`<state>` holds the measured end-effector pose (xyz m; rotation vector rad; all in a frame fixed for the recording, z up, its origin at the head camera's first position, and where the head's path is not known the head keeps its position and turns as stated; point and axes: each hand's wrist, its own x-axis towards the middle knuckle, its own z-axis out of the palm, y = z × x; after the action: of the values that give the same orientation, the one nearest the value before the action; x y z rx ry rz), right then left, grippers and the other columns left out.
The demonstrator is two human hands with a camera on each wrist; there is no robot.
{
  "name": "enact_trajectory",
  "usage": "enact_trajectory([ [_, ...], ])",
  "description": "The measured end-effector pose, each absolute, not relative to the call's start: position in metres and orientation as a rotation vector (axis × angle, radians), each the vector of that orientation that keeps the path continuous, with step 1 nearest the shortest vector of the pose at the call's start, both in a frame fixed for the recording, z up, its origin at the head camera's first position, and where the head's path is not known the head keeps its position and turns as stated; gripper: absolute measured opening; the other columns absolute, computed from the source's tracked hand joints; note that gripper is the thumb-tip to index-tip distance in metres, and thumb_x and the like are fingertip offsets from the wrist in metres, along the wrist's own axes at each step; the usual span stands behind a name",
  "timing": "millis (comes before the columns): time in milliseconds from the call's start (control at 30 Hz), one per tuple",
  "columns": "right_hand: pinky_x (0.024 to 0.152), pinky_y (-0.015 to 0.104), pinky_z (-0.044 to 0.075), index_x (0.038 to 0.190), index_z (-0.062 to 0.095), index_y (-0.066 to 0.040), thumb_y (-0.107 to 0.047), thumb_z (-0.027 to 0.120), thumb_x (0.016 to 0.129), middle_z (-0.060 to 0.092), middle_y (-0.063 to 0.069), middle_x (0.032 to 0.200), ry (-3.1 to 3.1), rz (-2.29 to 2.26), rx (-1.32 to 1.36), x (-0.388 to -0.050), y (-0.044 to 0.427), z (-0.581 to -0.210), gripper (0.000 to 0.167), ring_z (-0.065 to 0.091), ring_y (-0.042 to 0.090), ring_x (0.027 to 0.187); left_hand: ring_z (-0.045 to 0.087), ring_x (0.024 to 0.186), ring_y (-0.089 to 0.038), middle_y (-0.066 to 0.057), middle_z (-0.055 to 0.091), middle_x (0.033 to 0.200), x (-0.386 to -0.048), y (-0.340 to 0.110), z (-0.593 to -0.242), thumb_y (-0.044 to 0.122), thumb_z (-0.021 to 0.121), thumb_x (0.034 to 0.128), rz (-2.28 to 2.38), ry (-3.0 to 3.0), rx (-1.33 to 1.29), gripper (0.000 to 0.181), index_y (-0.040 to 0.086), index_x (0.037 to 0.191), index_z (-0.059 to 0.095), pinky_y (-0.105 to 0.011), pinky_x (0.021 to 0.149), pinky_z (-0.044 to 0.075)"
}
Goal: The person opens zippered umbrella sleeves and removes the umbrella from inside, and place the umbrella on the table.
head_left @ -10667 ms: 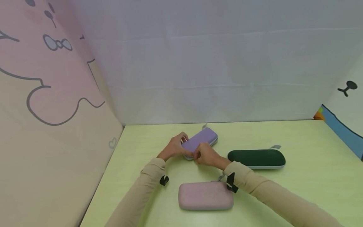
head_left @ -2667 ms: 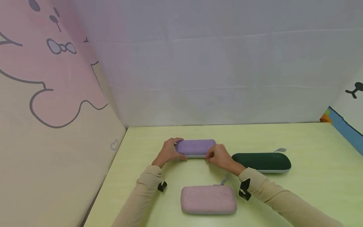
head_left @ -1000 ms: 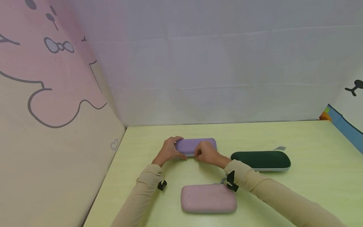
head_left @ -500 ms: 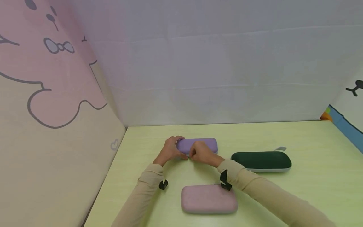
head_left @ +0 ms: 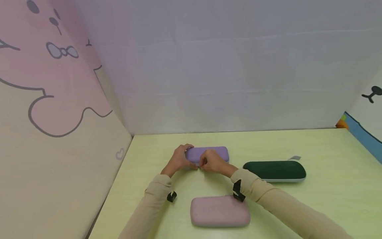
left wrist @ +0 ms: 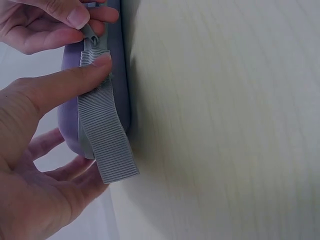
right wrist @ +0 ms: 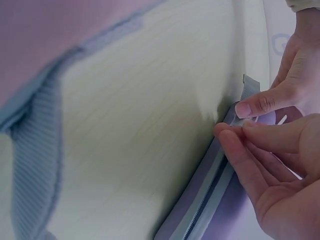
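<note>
A purple zip case (head_left: 218,151) lies lengthwise on the table, its lid down. My left hand (head_left: 178,160) grips its left end; in the left wrist view that thumb presses a ribbed grey strap (left wrist: 109,132) against the case's side. Close beside the thumb, my right hand (head_left: 213,161) pinches the small grey zipper pull (left wrist: 90,34) at the same end. In the right wrist view the zipper line (right wrist: 202,205) runs along the side behind my right fingers; whether its teeth are fully joined there I cannot tell.
A pink case (head_left: 219,211) lies nearer me, partly under my right wrist. To the right is a dark green case (head_left: 277,170) with a grey strap (head_left: 294,157). A pale wall (head_left: 209,83) rises behind the yellow-green table (head_left: 328,199).
The purple case was slanted at first and now lies straight. My right hand has slid left along its front edge, from the right end to beside my left thumb; the last half second shows little motion.
</note>
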<state>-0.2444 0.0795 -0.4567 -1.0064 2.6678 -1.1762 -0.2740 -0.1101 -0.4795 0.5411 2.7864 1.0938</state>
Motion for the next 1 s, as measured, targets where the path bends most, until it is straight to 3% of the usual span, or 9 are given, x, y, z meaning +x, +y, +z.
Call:
enact_trajectory([
  [167, 0.054, 0.020, 0.049, 0.072, 0.070, 0.004, 0.009, 0.069, 0.072, 0.067, 0.008, 0.067, 2.578, -1.257, -0.926, -0.245, 0.085, -0.452, 0.005, 0.059, 0.008, 0.058, 0.053, 0.105, -0.030, -0.015, 0.053, 0.116, -0.274, -0.113, -0.471, 0.022, 0.092, 0.0584, 1.091, 2.773, 0.585, 0.082, 0.005, 0.129, 0.053, -0.044, 0.087, 0.047],
  [267, 0.054, 0.031, 0.053, 0.078, 0.070, 0.006, 0.005, 0.069, 0.077, 0.067, 0.012, 0.069, 2.464, -1.369, -0.791, -0.244, 0.091, -0.444, 0.002, 0.064, 0.023, 0.059, 0.054, 0.106, -0.030, -0.014, 0.054, 0.116, -0.276, -0.114, -0.464, 0.022, 0.089, 0.0637, 1.106, 2.757, 0.584, 0.074, 0.006, 0.128, 0.054, -0.043, 0.085, 0.048],
  [433, 0.058, 0.045, 0.055, 0.091, 0.069, 0.007, -0.002, 0.067, 0.084, 0.068, 0.018, 0.077, 2.339, -1.491, -0.607, -0.241, 0.099, -0.424, 0.011, 0.065, 0.035, 0.068, 0.058, 0.101, -0.027, -0.009, 0.059, 0.110, -0.276, -0.116, -0.454, 0.023, 0.076, 0.0810, 1.226, 2.735, 0.527, 0.044, 0.009, 0.120, 0.062, -0.041, 0.081, 0.050],
  [567, 0.062, 0.049, 0.054, 0.099, 0.067, 0.007, -0.006, 0.067, 0.087, 0.067, 0.023, 0.089, 2.309, -1.548, -0.558, -0.240, 0.103, -0.409, 0.018, 0.065, 0.038, 0.076, 0.062, 0.088, -0.022, -0.007, 0.064, 0.100, -0.272, -0.117, -0.447, 0.022, 0.064, 0.0910, 1.393, 2.696, 0.481, 0.024, 0.006, 0.109, 0.067, -0.033, 0.066, 0.054],
  [667, 0.063, 0.048, 0.054, 0.103, 0.067, 0.004, -0.011, 0.067, 0.088, 0.067, 0.021, 0.094, 2.329, -1.567, -0.539, -0.241, 0.107, -0.402, 0.021, 0.066, 0.036, 0.078, 0.062, 0.077, -0.018, -0.006, 0.066, 0.091, -0.268, -0.119, -0.444, 0.022, 0.061, 0.0931, 1.462, 2.669, 0.463, 0.022, 0.004, 0.101, 0.070, -0.030, 0.056, 0.053],
  [767, 0.064, 0.043, 0.055, 0.101, 0.069, -0.002, -0.017, 0.069, 0.087, 0.068, 0.012, 0.094, 2.403, -1.566, -0.540, -0.242, 0.113, -0.397, 0.021, 0.066, 0.028, 0.080, 0.060, 0.072, -0.015, -0.003, 0.065, 0.084, -0.264, -0.121, -0.444, 0.025, 0.064, 0.0915, 1.446, 2.660, 0.458, 0.019, 0.008, 0.091, 0.072, -0.030, 0.055, 0.053],
  [900, 0.074, 0.040, 0.053, 0.101, 0.070, -0.009, -0.024, 0.071, 0.086, 0.068, 0.003, 0.096, 2.532, -1.525, -0.569, -0.242, 0.123, -0.390, 0.021, 0.063, 0.021, 0.090, 0.059, 0.076, -0.015, 0.000, 0.064, 0.082, -0.256, -0.123, -0.444, 0.026, 0.068, 0.0885, 1.414, 2.629, 0.483, 0.014, 0.014, 0.083, 0.070, -0.030, 0.058, 0.053],
  [1000, 0.082, 0.042, 0.050, 0.104, 0.069, -0.011, -0.027, 0.071, 0.085, 0.068, 0.004, 0.102, 2.597, -1.490, -0.588, -0.242, 0.130, -0.386, 0.025, 0.061, 0.023, 0.098, 0.059, 0.080, -0.017, -0.001, 0.063, 0.085, -0.249, -0.125, -0.443, 0.026, 0.069, 0.0873, 1.427, 2.586, 0.482, 0.013, 0.014, 0.082, 0.068, -0.035, 0.060, 0.054],
])
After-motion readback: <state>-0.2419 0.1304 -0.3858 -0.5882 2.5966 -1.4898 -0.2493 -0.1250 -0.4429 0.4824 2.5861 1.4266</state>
